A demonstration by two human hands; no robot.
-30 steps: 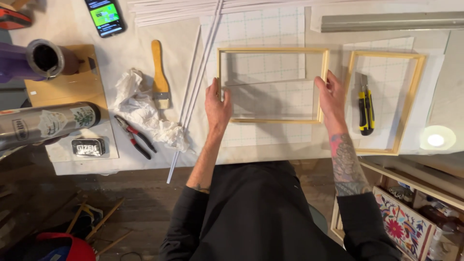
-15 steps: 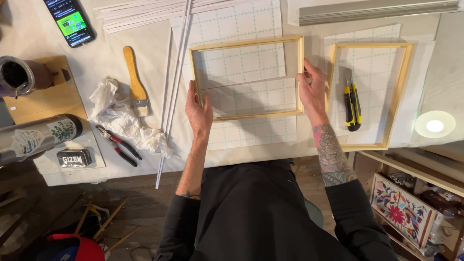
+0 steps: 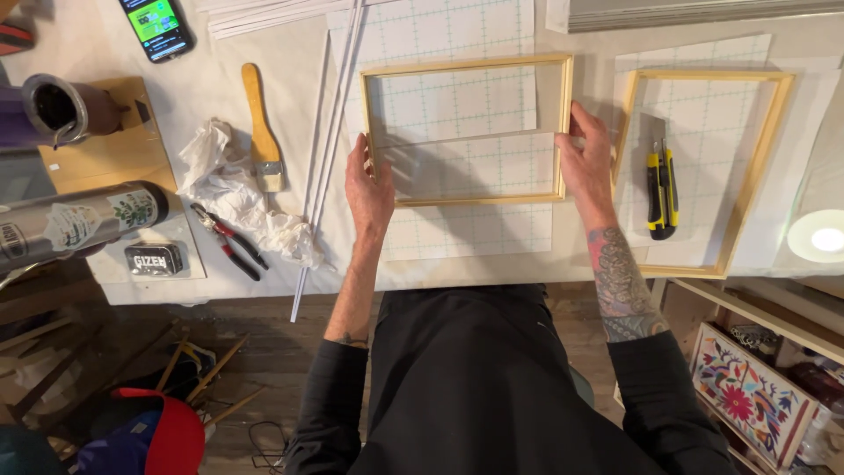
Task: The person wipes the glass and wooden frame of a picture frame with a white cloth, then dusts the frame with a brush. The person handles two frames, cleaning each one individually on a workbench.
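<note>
Table (image 3: 264, 35), phone (image 3: 158, 26) cropped, hands gripping frame (image 3: 466, 63)

The desk (image 3: 264, 53) is evenly and brightly lit from above, its white covering near overexposed yet without harsh glare. Soft shadows fall toward the person: one under the frame (image 3: 466, 132) just inside the fingers (image 3: 374, 163), others beneath both forearms. A lamp (image 3: 822, 236) well to the right of the fingers burns out to a featureless white disc. A metal cylinder (image 3: 79, 220) far left of the fingers carries a dull sheen, and the phone (image 3: 158, 26) screen glows green. Below the desk edge, the floor (image 3: 220, 352) drops into warm gloom with little detail. Focus is sharp around the fingers; the wide lens bends straight edges slightly outward toward the corners.
</note>
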